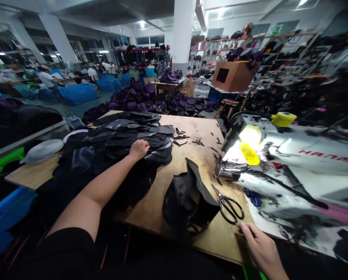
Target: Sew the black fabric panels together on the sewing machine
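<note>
My left hand (139,149) reaches over a heap of black bag pieces (115,134), its fingers curled closed on a black piece in the heap. The fingertips are partly hidden, so the grip's detail does not show. At the table's right side, my right hand (260,243) has thumb and forefinger pinched at the handle loop of black-handled scissors (228,206). Their blades point away from me, over the wooden table (188,136). Between my hands a partly shaped black bag piece (185,194) stands on the wood, a grey-edged flap rising from it.
A white sewing machine (279,144) with a lit lamp and yellow thread cone (283,118) occupies the right. Blue-handled snips (254,197) lie by its base. Black scraps (181,137) dot the tabletop. Purple bags (133,97) are piled beyond; people work at the far left.
</note>
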A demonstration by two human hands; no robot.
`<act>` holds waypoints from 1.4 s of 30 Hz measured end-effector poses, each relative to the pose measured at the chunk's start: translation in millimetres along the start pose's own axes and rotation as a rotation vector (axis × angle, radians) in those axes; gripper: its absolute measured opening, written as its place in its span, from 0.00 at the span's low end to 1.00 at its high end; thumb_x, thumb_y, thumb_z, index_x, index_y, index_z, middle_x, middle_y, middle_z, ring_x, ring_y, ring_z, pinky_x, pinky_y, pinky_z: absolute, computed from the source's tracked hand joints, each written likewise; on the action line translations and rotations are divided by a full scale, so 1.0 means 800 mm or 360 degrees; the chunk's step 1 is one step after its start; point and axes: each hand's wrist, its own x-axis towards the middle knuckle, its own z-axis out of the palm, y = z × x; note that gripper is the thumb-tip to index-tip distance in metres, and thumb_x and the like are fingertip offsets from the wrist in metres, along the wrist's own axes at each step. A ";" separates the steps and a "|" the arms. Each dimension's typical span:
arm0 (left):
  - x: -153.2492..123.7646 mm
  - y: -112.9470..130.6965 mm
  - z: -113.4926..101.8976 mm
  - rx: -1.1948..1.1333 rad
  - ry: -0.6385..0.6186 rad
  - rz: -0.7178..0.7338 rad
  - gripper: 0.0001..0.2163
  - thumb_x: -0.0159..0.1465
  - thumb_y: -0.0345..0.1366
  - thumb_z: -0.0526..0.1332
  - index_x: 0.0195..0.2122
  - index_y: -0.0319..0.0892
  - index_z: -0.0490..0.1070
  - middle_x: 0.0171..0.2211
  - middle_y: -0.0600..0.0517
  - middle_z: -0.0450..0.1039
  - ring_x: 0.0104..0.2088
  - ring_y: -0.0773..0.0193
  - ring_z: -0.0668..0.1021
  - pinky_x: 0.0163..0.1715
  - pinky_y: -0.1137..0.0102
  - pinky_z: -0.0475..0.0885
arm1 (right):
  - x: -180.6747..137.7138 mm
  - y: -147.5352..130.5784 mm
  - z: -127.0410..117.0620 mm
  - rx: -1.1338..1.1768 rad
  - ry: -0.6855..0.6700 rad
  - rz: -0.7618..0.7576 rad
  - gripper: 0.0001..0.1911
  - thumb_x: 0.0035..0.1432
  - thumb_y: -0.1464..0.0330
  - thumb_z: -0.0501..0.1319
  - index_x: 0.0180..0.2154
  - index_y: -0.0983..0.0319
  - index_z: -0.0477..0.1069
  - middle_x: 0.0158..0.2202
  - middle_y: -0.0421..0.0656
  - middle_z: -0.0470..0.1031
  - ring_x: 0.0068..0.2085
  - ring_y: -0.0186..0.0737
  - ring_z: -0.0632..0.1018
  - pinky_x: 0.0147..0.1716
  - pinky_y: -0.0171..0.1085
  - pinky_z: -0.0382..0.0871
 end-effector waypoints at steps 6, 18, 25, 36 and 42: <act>0.022 0.002 0.024 0.0303 -0.0072 0.0262 0.14 0.68 0.39 0.59 0.48 0.40 0.80 0.48 0.41 0.75 0.53 0.49 0.72 0.52 0.60 0.67 | 0.003 0.036 0.039 -0.0252 0.0295 0.0246 0.27 0.56 0.46 0.52 0.38 0.59 0.79 0.40 0.50 0.84 0.37 0.54 0.83 0.35 0.43 0.76; 0.112 0.081 0.033 0.0158 -0.0095 -0.0242 0.19 0.71 0.39 0.50 0.47 0.34 0.79 0.46 0.33 0.74 0.48 0.45 0.73 0.44 0.58 0.66 | 0.015 0.036 0.070 -0.0363 0.0358 0.0165 0.23 0.63 0.53 0.48 0.40 0.60 0.75 0.42 0.50 0.82 0.41 0.51 0.82 0.37 0.43 0.71; 0.070 0.056 -0.176 -0.0109 0.0815 -0.0165 0.27 0.74 0.48 0.38 0.62 0.41 0.66 0.50 0.38 0.73 0.54 0.49 0.71 0.52 0.53 0.61 | 0.020 0.014 0.042 0.0003 0.0397 0.0507 0.25 0.55 0.50 0.54 0.38 0.62 0.78 0.33 0.49 0.82 0.34 0.49 0.81 0.34 0.40 0.73; -0.114 0.202 -0.292 -0.0328 0.1003 0.1057 0.11 0.71 0.41 0.56 0.40 0.42 0.76 0.28 0.53 0.76 0.28 0.63 0.78 0.30 0.69 0.69 | 0.063 -0.322 -0.141 0.0402 0.0598 -0.1188 0.21 0.66 0.58 0.62 0.56 0.60 0.71 0.55 0.51 0.74 0.50 0.45 0.77 0.45 0.42 0.76; -0.169 0.230 -0.262 -0.0833 0.0610 0.0976 0.10 0.69 0.41 0.57 0.36 0.43 0.75 0.26 0.54 0.75 0.26 0.65 0.76 0.30 0.72 0.69 | 0.057 -0.373 -0.169 0.0048 0.0372 -0.1489 0.13 0.70 0.60 0.59 0.45 0.61 0.77 0.38 0.44 0.78 0.40 0.39 0.78 0.42 0.39 0.74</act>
